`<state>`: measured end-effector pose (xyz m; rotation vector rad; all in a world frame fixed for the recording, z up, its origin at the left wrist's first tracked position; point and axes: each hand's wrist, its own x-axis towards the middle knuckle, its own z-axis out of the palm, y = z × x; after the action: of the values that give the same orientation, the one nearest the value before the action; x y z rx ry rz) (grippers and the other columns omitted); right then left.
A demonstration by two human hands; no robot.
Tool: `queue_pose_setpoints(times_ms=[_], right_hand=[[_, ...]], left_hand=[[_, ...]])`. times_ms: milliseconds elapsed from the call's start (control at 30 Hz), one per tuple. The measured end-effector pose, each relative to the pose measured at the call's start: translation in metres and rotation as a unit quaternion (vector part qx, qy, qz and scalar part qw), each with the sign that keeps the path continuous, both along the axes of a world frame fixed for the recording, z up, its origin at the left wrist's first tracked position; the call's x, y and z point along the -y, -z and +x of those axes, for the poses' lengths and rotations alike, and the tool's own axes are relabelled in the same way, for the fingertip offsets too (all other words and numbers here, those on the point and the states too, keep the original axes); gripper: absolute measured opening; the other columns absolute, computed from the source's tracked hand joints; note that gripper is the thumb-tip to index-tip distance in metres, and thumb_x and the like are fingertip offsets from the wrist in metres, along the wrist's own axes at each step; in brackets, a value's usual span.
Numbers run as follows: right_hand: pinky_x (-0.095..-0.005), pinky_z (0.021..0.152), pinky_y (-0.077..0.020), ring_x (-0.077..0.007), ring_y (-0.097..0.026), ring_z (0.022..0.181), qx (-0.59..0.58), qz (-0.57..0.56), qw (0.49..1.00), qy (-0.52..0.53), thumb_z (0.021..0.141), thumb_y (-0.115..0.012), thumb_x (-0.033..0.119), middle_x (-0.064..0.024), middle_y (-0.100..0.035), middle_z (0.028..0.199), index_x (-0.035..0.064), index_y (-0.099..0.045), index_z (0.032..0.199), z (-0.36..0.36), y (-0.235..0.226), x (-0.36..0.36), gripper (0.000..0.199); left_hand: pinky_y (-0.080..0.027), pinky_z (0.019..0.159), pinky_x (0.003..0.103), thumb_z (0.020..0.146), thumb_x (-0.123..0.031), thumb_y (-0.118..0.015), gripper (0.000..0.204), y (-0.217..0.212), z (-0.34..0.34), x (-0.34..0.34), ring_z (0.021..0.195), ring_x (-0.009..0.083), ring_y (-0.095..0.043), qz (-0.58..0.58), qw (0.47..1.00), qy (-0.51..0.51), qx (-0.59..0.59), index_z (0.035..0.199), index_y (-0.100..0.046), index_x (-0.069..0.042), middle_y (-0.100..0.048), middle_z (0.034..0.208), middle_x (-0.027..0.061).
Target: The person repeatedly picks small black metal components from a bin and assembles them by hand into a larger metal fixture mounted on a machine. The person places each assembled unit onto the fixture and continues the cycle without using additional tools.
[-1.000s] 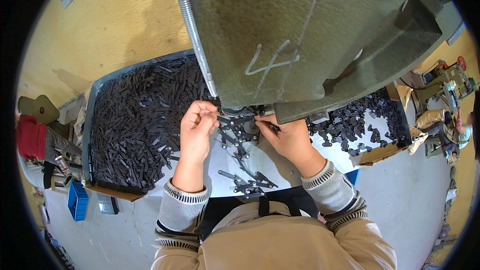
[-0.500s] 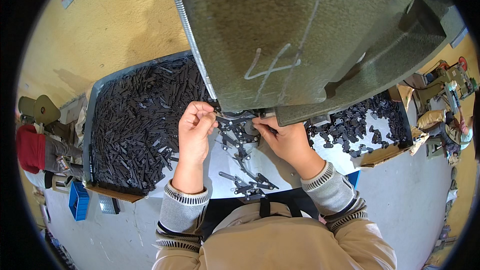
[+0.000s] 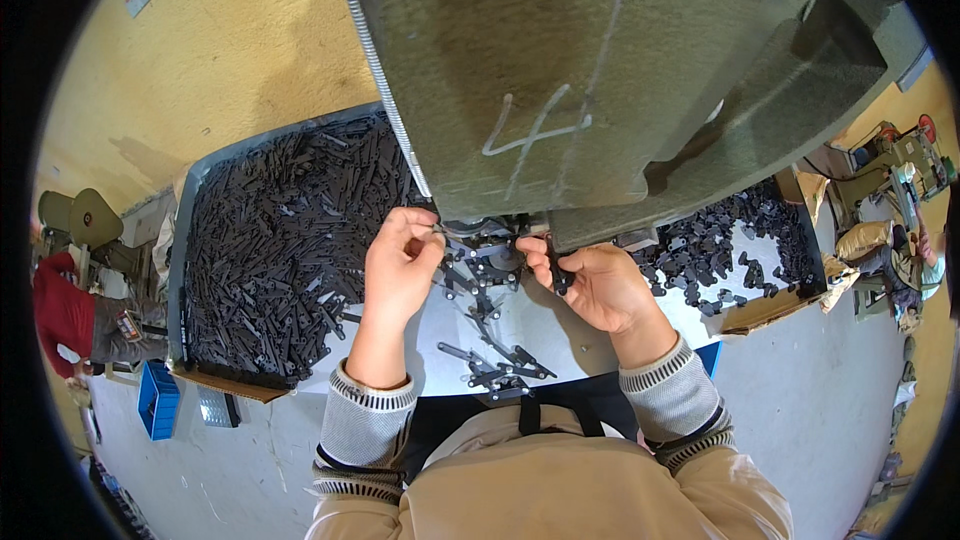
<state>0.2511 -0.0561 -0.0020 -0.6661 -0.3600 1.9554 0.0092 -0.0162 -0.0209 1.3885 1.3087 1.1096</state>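
Observation:
My left hand point(image 3: 398, 265) is closed in a pinch just below the left edge of the green machine point(image 3: 520, 70). A thin black metal strip point(image 3: 455, 233) seems to run from its fingertips toward the machine's working area, which is partly hidden under the housing. My right hand point(image 3: 600, 285) is right of that area, its thumb and fingers closed on a small dark flat metal piece point(image 3: 561, 270). Between and below the hands, several joined black strips with shiny rivets point(image 3: 500, 375) lie in a loose pile on the pale tabletop point(image 3: 440, 325).
A large tray point(image 3: 180, 270) heaped with black strips point(image 3: 270, 240) stands left. On the right, small black plates point(image 3: 700, 250) lie in a cardboard-edged tray point(image 3: 770, 312). A blue crate point(image 3: 158, 400) sits on the floor. Other people are at far left point(image 3: 65, 310) and far right point(image 3: 925, 250).
My right hand has drawn back slightly right from the machine and turned, showing the dark piece in its fingers. My left hand has shifted slightly right. The person at far left has moved.

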Motion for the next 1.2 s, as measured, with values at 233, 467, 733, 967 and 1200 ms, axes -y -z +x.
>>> queue_pose_setpoints(times_ms=[233, 467, 733, 967, 1200], right_hand=[[-0.0348, 0.083, -0.0576, -0.0253, -0.066, 0.09, 0.06, 0.018, 0.998, 0.028, 0.089, -0.045, -0.004, -0.0192, -0.063, 0.111, -0.0124, -0.051, 0.118, 0.001, 0.01, 0.004, 0.031], [-0.0207, 0.047, -0.046, -0.0182, -0.066, 0.078, 0.012, -0.019, 1.0, 0.016, 0.095, -0.049, 0.015, -0.0106, -0.065, 0.088, -0.0003, -0.058, 0.101, 0.006, 0.012, 0.005, 0.018], [-0.0181, 0.041, -0.0292, -0.011, -0.046, 0.055, 0.056, -0.011, 0.997, 0.056, 0.092, -0.055, 0.012, -0.0041, -0.057, 0.07, -0.0001, -0.062, 0.094, 0.0, 0.004, 0.008, 0.014], [-0.0185, 0.041, -0.029, -0.0088, -0.053, 0.057, 0.21, 0.056, 0.972, 0.094, 0.087, -0.061, 0.007, -0.0082, -0.065, 0.077, 0.0012, -0.063, 0.09, -0.001, -0.002, 0.013, 0.007], [-0.0172, 0.043, -0.0268, -0.0041, -0.044, 0.054, 0.254, 0.043, 0.96, 0.114, 0.085, -0.07, 0.013, -0.0016, -0.062, 0.074, 0.0027, -0.065, 0.082, -0.001, 0.002, 0.01, 0.012]], left_hand=[[-0.044, 0.068, 0.018, 0.088, -0.002, -0.061, 0.015, -0.01, -0.044, 0.006, 0.074, 0.005, -0.053, 0.124, 0.99, -0.069, 0.011, 0.102, -0.057, -0.003, -0.061, 0.087, 0.0], [-0.042, 0.063, 0.021, 0.083, 0.001, -0.063, 0.008, -0.025, -0.073, 0.011, 0.07, 0.0068, -0.051, 0.113, 0.965, -0.018, -0.235, 0.09, -0.064, -0.002, -0.056, 0.077, -0.0002], [-0.05, 0.067, 0.037, 0.065, -0.02, -0.081, 0.029, -0.029, -0.044, 0.014, 0.078, 0.0287, -0.062, 0.112, 0.862, 0.016, -0.494, 0.079, -0.064, -0.002, -0.06, 0.079, 0.0121], [-0.05, 0.067, 0.039, 0.069, -0.009, -0.073, 0.014, -0.022, -0.039, 0.021, 0.08, 0.0328, -0.061, 0.166, 0.826, -0.003, -0.539, 0.073, -0.062, -0.003, -0.062, 0.082, 0.0124], [-0.049, 0.062, 0.029, 0.081, -0.002, -0.062, 0.009, -0.026, -0.024, 0.015, 0.067, 0.0229, -0.067, 0.064, 0.981, 0.041, -0.181, 0.085, -0.055, 0.0, -0.066, 0.074, 0.0125]])
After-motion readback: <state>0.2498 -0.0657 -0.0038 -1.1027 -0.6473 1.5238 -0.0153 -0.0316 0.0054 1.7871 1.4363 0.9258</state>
